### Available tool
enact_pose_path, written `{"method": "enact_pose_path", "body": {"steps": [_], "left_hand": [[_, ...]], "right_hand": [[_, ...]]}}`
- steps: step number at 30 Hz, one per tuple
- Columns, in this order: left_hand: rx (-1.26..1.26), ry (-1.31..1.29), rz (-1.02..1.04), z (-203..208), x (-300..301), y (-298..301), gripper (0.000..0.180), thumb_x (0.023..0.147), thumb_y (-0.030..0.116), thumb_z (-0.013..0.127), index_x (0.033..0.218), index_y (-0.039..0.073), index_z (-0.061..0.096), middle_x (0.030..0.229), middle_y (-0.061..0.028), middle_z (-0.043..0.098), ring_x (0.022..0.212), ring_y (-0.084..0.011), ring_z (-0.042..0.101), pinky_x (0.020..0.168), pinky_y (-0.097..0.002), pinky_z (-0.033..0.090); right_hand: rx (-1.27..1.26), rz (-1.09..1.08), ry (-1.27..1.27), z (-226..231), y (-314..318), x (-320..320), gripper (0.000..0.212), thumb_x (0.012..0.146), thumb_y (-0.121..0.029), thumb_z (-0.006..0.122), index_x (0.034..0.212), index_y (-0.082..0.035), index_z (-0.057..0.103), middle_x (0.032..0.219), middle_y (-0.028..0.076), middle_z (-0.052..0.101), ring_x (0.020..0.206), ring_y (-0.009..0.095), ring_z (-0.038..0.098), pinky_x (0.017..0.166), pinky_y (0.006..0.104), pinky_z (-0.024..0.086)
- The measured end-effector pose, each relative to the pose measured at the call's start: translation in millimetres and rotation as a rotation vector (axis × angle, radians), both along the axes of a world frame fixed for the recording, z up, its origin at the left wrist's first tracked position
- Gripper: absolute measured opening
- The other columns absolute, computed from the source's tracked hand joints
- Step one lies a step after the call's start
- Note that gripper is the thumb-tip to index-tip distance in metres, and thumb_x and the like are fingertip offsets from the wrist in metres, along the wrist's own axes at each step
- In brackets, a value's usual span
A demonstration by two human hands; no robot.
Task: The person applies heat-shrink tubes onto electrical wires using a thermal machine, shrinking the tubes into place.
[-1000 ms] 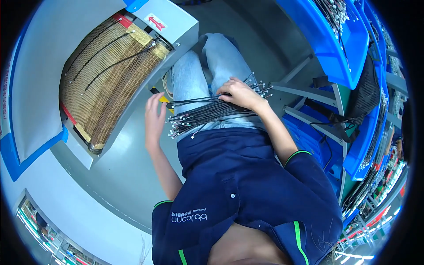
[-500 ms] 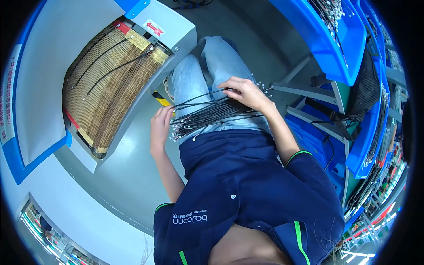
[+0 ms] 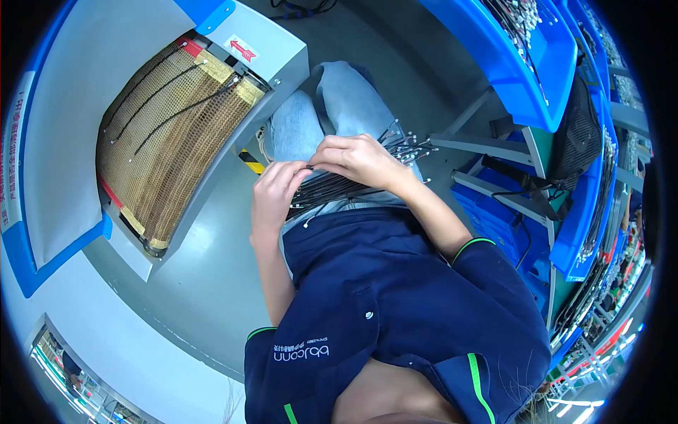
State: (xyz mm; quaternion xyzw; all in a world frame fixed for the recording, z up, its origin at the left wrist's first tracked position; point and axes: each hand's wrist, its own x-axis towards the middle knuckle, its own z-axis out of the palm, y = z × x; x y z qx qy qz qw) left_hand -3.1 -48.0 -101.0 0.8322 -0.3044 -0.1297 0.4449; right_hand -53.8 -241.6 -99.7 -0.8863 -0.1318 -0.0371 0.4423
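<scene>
A bundle of thin black cables (image 3: pixel 335 189) with small white connectors at the ends lies across my lap. Above it, my left hand (image 3: pixel 277 189) and my right hand (image 3: pixel 359 160) meet with fingertips almost touching. Both pinch one short dark piece of a black cable (image 3: pixel 309 167); the rest of it is hidden by the fingers. My right hand covers part of the bundle, whose connector ends (image 3: pixel 413 150) fan out beyond it to the right.
At left, a machine with a brown mesh belt (image 3: pixel 173 141) carries three black cables (image 3: pixel 166 95). Blue bins (image 3: pixel 519 85) of cables stand at right on a grey frame (image 3: pixel 487 147). A black mesh bag (image 3: pixel 580 134) hangs beside them.
My hands have come together over the bundle. The left moved right and the right moved left, from spread apart along the cables to pinching one cable between them.
</scene>
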Motion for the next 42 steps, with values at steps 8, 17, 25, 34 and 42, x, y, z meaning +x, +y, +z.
{"method": "enact_pose_path", "body": {"steps": [8, 17, 25, 34, 42], "left_hand": [[-0.031, -0.116, -0.083, -9, 2, 7, 0.015, 0.074, 0.009, 0.072, 0.086, 0.002, 0.065, 0.081, -0.0083, 0.065, 0.072, -0.0233, 0.061, 0.063, -0.0335, 0.049], [-0.118, -0.26, -0.021, -9, -1, 6, 0.017, 0.067, -0.003, 0.073, 0.081, 0.003, 0.066, 0.077, -0.0073, 0.065, 0.068, -0.0213, 0.061, 0.061, -0.0307, 0.049], [-0.127, -0.356, 0.024, -12, -4, 4, 0.019, 0.064, -0.001, 0.073, 0.08, 0.005, 0.065, 0.076, -0.0046, 0.064, 0.071, -0.0212, 0.062, 0.064, -0.0314, 0.051], [-0.084, -0.355, 0.029, -16, -3, 9, 0.02, 0.063, 0.001, 0.074, 0.081, 0.007, 0.066, 0.076, -0.0038, 0.065, 0.073, -0.0214, 0.062, 0.064, -0.0316, 0.051], [-0.012, -0.348, 0.076, -14, 2, 23, 0.019, 0.064, 0.0, 0.074, 0.081, 0.006, 0.067, 0.077, -0.005, 0.065, 0.074, -0.0226, 0.062, 0.066, -0.0322, 0.05]], "right_hand": [[-0.007, 0.013, 0.06, -1, 2, 0, 0.011, 0.08, -0.016, 0.066, 0.089, -0.008, 0.066, 0.083, 0.004, 0.061, 0.071, 0.023, 0.063, 0.062, 0.0321, 0.051], [0.132, 0.016, 0.139, 1, 3, 0, 0.013, 0.08, -0.012, 0.069, 0.09, -0.004, 0.067, 0.082, 0.008, 0.061, 0.073, 0.024, 0.061, 0.064, 0.0323, 0.049], [0.191, -0.011, 0.149, 4, -6, -4, 0.012, 0.079, -0.01, 0.069, 0.089, -0.003, 0.068, 0.079, 0.009, 0.062, 0.071, 0.024, 0.061, 0.063, 0.0318, 0.049], [0.217, -0.03, 0.255, 11, -18, -5, 0.015, 0.08, -0.009, 0.067, 0.093, -0.003, 0.067, 0.085, 0.009, 0.065, 0.077, 0.024, 0.064, 0.067, 0.0317, 0.051], [0.01, -0.058, 0.14, 5, -34, -8, 0.01, 0.079, -0.013, 0.069, 0.086, -0.006, 0.067, 0.08, 0.006, 0.064, 0.076, 0.023, 0.061, 0.067, 0.0332, 0.049]]}}
